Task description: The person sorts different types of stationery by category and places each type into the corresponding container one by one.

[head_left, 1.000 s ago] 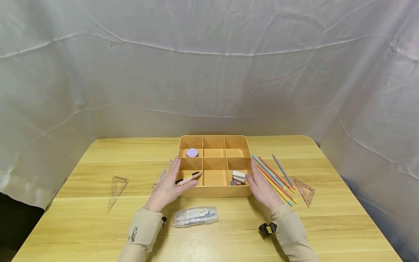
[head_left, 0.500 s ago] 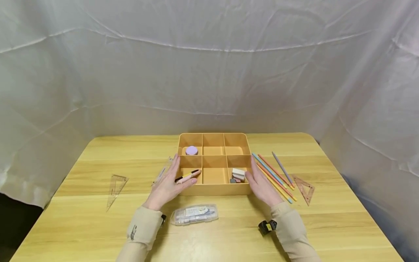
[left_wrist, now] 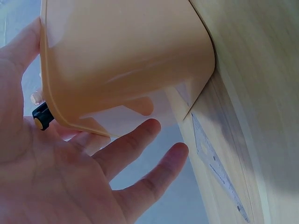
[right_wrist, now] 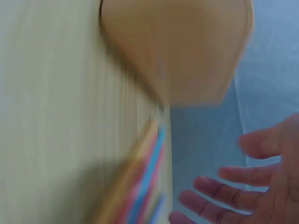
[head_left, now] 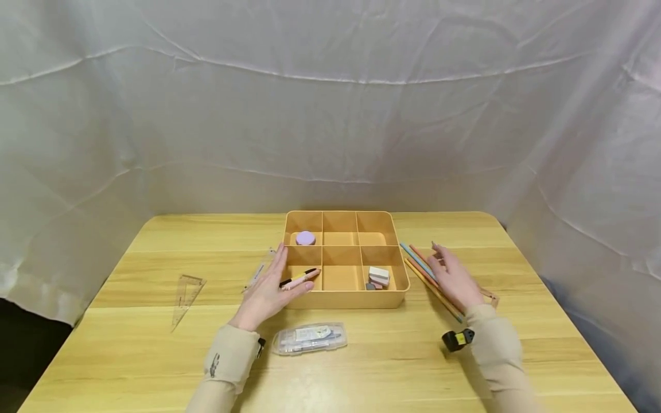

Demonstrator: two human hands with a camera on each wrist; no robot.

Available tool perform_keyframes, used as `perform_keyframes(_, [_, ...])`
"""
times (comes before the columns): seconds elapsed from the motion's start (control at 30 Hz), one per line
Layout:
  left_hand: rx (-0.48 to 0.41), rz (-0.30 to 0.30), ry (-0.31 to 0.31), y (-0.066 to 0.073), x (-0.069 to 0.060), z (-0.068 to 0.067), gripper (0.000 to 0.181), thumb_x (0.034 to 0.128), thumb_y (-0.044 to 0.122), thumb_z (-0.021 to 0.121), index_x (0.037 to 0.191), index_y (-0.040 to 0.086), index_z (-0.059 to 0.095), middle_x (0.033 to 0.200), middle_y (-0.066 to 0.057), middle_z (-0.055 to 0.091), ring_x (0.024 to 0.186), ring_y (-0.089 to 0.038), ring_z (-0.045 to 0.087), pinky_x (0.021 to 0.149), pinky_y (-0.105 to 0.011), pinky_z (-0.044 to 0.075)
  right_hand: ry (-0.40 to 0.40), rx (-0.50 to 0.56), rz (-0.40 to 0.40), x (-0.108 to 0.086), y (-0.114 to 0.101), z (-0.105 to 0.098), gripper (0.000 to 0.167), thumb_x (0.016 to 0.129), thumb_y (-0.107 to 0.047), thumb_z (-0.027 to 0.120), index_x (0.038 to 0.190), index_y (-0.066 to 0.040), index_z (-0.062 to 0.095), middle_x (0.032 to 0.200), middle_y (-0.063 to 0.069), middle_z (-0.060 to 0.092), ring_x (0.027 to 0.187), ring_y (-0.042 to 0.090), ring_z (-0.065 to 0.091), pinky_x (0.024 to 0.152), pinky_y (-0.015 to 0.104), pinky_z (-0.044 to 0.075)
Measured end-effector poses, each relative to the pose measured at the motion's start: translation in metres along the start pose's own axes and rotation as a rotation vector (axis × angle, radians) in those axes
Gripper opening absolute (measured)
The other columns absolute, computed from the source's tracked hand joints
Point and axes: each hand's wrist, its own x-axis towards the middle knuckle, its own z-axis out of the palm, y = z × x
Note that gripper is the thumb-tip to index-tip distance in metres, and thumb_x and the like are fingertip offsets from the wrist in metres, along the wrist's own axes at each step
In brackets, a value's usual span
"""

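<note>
An orange box (head_left: 346,299) with several compartments stands at the table's middle. My left hand (head_left: 264,295) rests against its left side, thumb along the front left, fingers extended; the left wrist view shows them spread by the box wall (left_wrist: 131,42). Off the box's right side, my right hand (head_left: 457,282) hovers over several coloured pencils (head_left: 428,282), holding nothing. In the right wrist view its fingers are loosely spread above the blurred pencils (right_wrist: 145,182). Pens (head_left: 300,279) lie in the front left compartment, erasers (head_left: 379,275) in the front right, a purple round object (head_left: 305,238) at back left.
A clear pencil case (head_left: 310,338) lies in front of the box. Left of the box is a clear ruler (head_left: 258,272), and farther left a set square (head_left: 186,295). Another set square (head_left: 489,297) is partly hidden by my right hand. A grey curtain (head_left: 330,126) hangs behind the table.
My right hand has left the box's right side and moved right, over the pencils. The left hand stays against the box, which has not visibly moved on the table.
</note>
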Motion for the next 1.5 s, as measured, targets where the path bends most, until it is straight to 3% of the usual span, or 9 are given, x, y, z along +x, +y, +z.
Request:
perform_keyframes(0.1, [0.003, 0.001, 0.002, 0.001, 0.001, 0.0, 0.109, 0.0902, 0.064, 0.062, 0.163, 0.011, 0.0, 0.171, 0.001, -0.009, 0.158, -0.035, 0.006, 0.128, -0.059, 0.006, -0.057, -0.07, 0.063, 0.001, 0.018, -0.019, 0.05, 0.107, -0.024, 0.04, 0.14, 0.013, 0.044, 0.125, 0.035, 0.058, 0.103, 0.044, 0.063, 0.083, 0.052, 0.055])
perform_keyframes(0.2, [-0.003, 0.001, 0.004, 0.001, 0.001, 0.0, 0.108, 0.0908, 0.062, 0.063, 0.163, 0.011, 0.0, 0.171, 0.001, -0.009, 0.158, -0.035, 0.006, 0.128, -0.06, 0.007, -0.116, -0.161, 0.135, 0.005, 0.033, -0.033, 0.039, 0.103, -0.018, 0.047, 0.125, 0.014, 0.055, 0.112, 0.033, 0.063, 0.088, 0.035, 0.064, 0.07, 0.044, 0.053])
perform_keyframes(0.4, [-0.01, 0.0, 0.006, 0.001, 0.0, 0.0, 0.107, 0.0917, 0.059, 0.064, 0.163, 0.01, 0.0, 0.171, -0.001, -0.008, 0.158, -0.036, 0.005, 0.127, -0.06, 0.007, -0.19, -0.291, 0.192, 0.013, 0.047, -0.042, 0.023, 0.097, -0.014, 0.059, 0.092, 0.006, 0.07, 0.091, 0.021, 0.07, 0.081, 0.032, 0.063, 0.073, 0.049, 0.053])
perform_keyframes(0.53, [-0.02, 0.001, 0.002, 0.001, 0.0, 0.0, 0.107, 0.0917, 0.06, 0.063, 0.163, 0.01, 0.0, 0.171, 0.0, -0.008, 0.158, -0.035, 0.004, 0.128, -0.06, 0.007, -0.217, -0.315, 0.195, 0.015, 0.049, -0.04, 0.025, 0.096, -0.014, 0.062, 0.079, 0.001, 0.073, 0.081, 0.015, 0.071, 0.077, 0.028, 0.062, 0.073, 0.047, 0.053])
perform_keyframes(0.87, [-0.027, 0.004, -0.002, 0.001, 0.001, 0.001, 0.106, 0.0921, 0.058, 0.064, 0.162, 0.013, -0.003, 0.171, 0.0, -0.008, 0.158, -0.035, 0.005, 0.128, -0.06, 0.007, -0.222, -0.309, 0.183, 0.019, 0.05, -0.037, 0.022, 0.095, -0.01, 0.062, 0.077, 0.001, 0.07, 0.07, 0.01, 0.069, 0.071, 0.025, 0.063, 0.071, 0.043, 0.053])
perform_keyframes(1.2, [-0.035, -0.014, -0.003, 0.0, 0.0, 0.0, 0.106, 0.0919, 0.058, 0.064, 0.162, 0.015, -0.003, 0.171, 0.002, -0.008, 0.158, -0.037, 0.006, 0.125, -0.064, 0.012, -0.195, -0.33, 0.136, 0.02, 0.047, -0.033, 0.015, 0.09, -0.008, 0.06, 0.081, 0.004, 0.064, 0.075, 0.015, 0.065, 0.067, 0.025, 0.056, 0.059, 0.036, 0.048])
perform_keyframes(1.4, [-0.027, -0.018, -0.003, 0.0, 0.0, 0.0, 0.109, 0.0899, 0.063, 0.063, 0.162, 0.016, -0.003, 0.171, 0.003, -0.009, 0.157, -0.037, 0.006, 0.125, -0.065, 0.014, -0.164, -0.31, 0.131, 0.018, 0.046, -0.034, 0.018, 0.092, -0.008, 0.058, 0.086, 0.007, 0.066, 0.08, 0.019, 0.069, 0.072, 0.029, 0.062, 0.067, 0.046, 0.055])
perform_keyframes(1.5, [-0.027, -0.018, -0.004, 0.0, 0.0, 0.001, 0.109, 0.0899, 0.063, 0.063, 0.162, 0.017, -0.003, 0.171, 0.003, -0.009, 0.157, -0.037, 0.006, 0.125, -0.064, 0.014, -0.133, -0.311, 0.116, 0.017, 0.043, -0.036, 0.021, 0.093, -0.009, 0.056, 0.089, 0.008, 0.068, 0.083, 0.02, 0.069, 0.071, 0.028, 0.061, 0.066, 0.044, 0.053])
